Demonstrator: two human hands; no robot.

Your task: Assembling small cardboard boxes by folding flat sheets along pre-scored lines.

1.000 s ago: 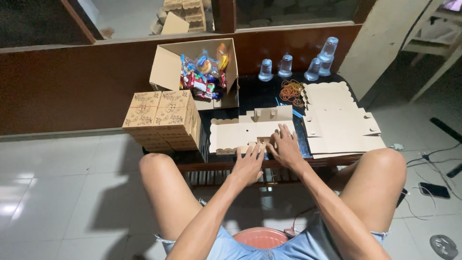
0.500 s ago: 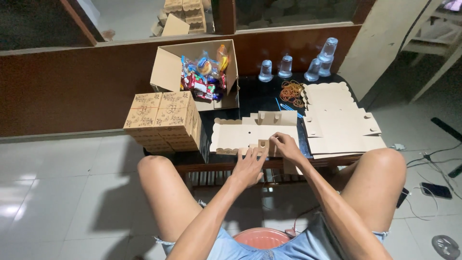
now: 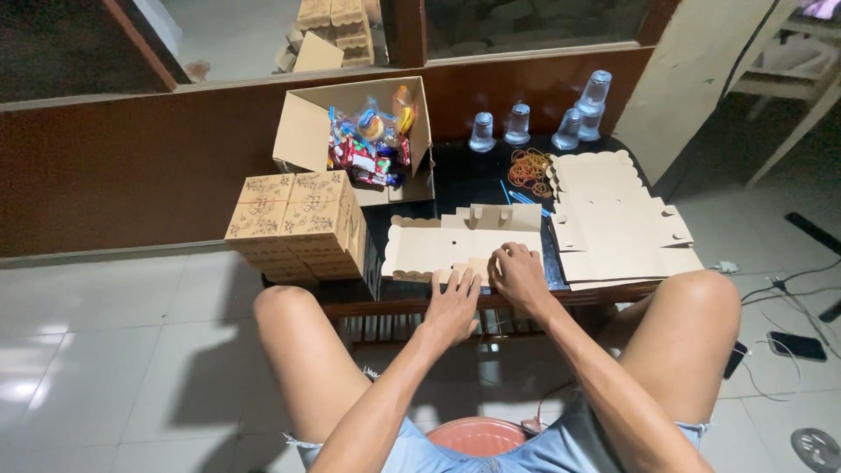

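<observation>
Change: both hands have slid toward me over the last second — from the middle of the flat box blank to its near edge, the right one drawing in a little later than the left.
Left hand: my left hand (image 3: pixel 455 303) lies palm down at the near edge of the box blank (image 3: pixel 438 248), fingers straight and slightly spread, tips on the cardboard; it grips nothing that I can see.
Right hand: my right hand (image 3: pixel 519 273) sits just beside the left, knuckles up, fingers curled over a small flap at the blank's near edge — whether they actually pinch the flap I cannot tell.
Box blank: unfolded tan cardboard with scalloped edges and tabs, lying flat on the low dark table (image 3: pixel 473 180) in front of my knees.
Spare blanks: a stack of flat blanks (image 3: pixel 618 219) lies to the right of it, on the table's right end.
Finished boxes: a pile of folded printed boxes (image 3: pixel 298 223) stands at the table's left end, just beside the blank.
Open carton: an open carton (image 3: pixel 307 131) behind them holds colourful wrapped snacks (image 3: pixel 368 144).
Back edge: clear plastic cups (image 3: pixel 517 124) stand upside down along the far side, with a heap of rubber bands (image 3: pixel 528 166) near them.
</observation>
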